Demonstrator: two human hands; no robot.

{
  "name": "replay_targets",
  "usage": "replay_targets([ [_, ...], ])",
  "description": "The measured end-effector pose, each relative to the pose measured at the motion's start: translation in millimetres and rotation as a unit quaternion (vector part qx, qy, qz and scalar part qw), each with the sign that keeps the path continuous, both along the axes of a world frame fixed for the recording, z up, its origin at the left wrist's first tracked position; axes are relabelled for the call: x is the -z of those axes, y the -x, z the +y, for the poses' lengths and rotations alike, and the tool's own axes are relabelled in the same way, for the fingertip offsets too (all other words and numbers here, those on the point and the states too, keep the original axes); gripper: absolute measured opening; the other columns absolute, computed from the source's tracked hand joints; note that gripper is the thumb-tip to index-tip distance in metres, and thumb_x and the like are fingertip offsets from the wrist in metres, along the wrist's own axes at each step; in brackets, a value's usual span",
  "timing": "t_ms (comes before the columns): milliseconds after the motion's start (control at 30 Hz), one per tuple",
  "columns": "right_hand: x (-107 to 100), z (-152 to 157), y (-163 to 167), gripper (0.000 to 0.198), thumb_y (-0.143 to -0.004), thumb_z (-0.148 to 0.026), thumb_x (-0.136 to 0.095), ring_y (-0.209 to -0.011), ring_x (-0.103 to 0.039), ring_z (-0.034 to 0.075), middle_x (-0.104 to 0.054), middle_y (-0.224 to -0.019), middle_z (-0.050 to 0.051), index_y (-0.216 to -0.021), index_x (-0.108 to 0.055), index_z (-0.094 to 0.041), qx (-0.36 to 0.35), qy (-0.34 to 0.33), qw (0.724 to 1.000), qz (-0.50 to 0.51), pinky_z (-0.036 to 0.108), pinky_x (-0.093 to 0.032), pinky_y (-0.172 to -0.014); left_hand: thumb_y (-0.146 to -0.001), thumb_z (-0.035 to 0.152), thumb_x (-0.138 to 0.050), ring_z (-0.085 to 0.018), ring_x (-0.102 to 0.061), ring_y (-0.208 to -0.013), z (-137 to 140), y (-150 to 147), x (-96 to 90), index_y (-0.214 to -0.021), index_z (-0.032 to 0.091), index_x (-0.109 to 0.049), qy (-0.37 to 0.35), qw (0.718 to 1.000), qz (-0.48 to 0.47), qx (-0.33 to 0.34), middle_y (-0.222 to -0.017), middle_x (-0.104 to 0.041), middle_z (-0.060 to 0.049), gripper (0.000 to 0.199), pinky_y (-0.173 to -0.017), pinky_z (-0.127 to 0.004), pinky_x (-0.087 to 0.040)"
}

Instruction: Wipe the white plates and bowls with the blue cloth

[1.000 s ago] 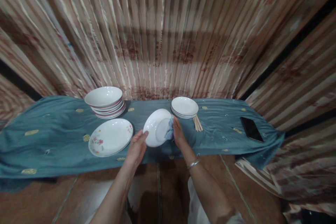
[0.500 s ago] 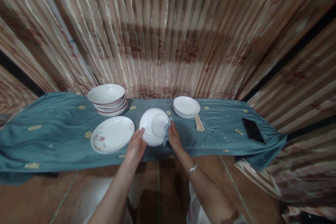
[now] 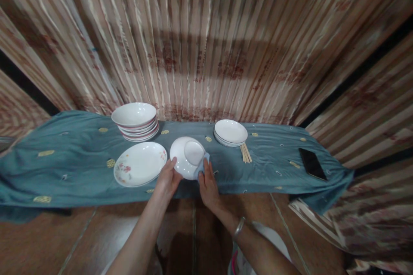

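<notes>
A white bowl is held up above the front of the table, its underside and round foot facing me. My left hand grips its lower left rim, thumb on the outer wall. On the bowl's lower right side my right hand presses a light blue cloth, fingers closed over it. Just left of the bowl lies an oval white plate with a floral pattern. The bowl's inside is hidden from me.
A tall stack of bowls and plates stands at the back left. Toward the back right is a stack of white plates, with chopsticks beside it. A black phone lies at the right on the teal tablecloth. Curtains hang behind.
My right hand has slid the cloth down and slightly left along the bowl's side. The bowl has tilted a little, its foot now higher. My left hand keeps its hold.
</notes>
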State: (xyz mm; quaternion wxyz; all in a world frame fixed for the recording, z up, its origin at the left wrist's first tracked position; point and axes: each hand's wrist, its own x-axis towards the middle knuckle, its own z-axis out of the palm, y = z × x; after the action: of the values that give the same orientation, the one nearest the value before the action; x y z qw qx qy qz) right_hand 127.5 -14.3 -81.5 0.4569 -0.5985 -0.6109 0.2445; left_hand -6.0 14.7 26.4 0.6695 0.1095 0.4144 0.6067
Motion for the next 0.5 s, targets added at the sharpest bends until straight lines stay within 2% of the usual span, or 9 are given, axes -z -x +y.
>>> replay_targets([
  [200,-16,-25,4,0.056,-0.103,-0.038,-0.028,-0.151,-0.019,0.023,-0.019,-0.163,0.009,-0.156,-0.021,-0.020,-0.066,-0.056,0.993,-0.083,0.048,-0.028,-0.120,-0.090,0.009,-0.050,-0.019,-0.071,-0.076,-2,-5,-9.2,-0.090,0.012,-0.064,0.012,1.000,-0.002,-0.013,-0.078,-0.074,-0.008,0.014,-0.083,-0.034,-0.057],
  [333,-30,-27,5,0.055,-0.103,-0.033,-0.027,-0.151,-0.018,0.022,-0.024,-0.162,0.006,-0.157,-0.019,-0.024,-0.092,-0.101,0.981,-0.140,0.050,-0.027,-0.121,-0.088,0.010,-0.054,-0.015,-0.069,-0.066,-2,-7,-5.3,-0.087,0.013,-0.063,-0.016,1.000,-0.003,-0.004,-0.074,-0.074,-0.005,0.010,-0.080,-0.030,-0.057],
  [400,-36,-24,7,0.055,-0.103,-0.032,-0.027,-0.150,-0.020,0.023,-0.026,-0.162,0.007,-0.157,-0.018,-0.024,-0.101,-0.114,0.976,-0.158,0.051,-0.026,-0.120,-0.083,0.012,-0.061,-0.016,-0.071,-0.071,-2,-8,-1.9,-0.087,0.013,-0.064,-0.043,0.999,-0.002,0.004,-0.074,-0.074,-0.005,0.005,-0.081,-0.031,-0.056],
  [500,-43,-14,10,0.056,-0.103,-0.031,-0.026,-0.151,-0.019,0.023,-0.025,-0.162,0.009,-0.157,-0.019,-0.020,-0.111,-0.129,0.971,-0.166,0.050,-0.026,-0.121,-0.073,0.018,-0.073,-0.021,-0.072,-0.087,-2,-9,1.5,-0.088,0.013,-0.065,-0.084,0.996,0.009,0.013,-0.078,-0.075,-0.008,0.017,-0.085,-0.032,-0.054],
])
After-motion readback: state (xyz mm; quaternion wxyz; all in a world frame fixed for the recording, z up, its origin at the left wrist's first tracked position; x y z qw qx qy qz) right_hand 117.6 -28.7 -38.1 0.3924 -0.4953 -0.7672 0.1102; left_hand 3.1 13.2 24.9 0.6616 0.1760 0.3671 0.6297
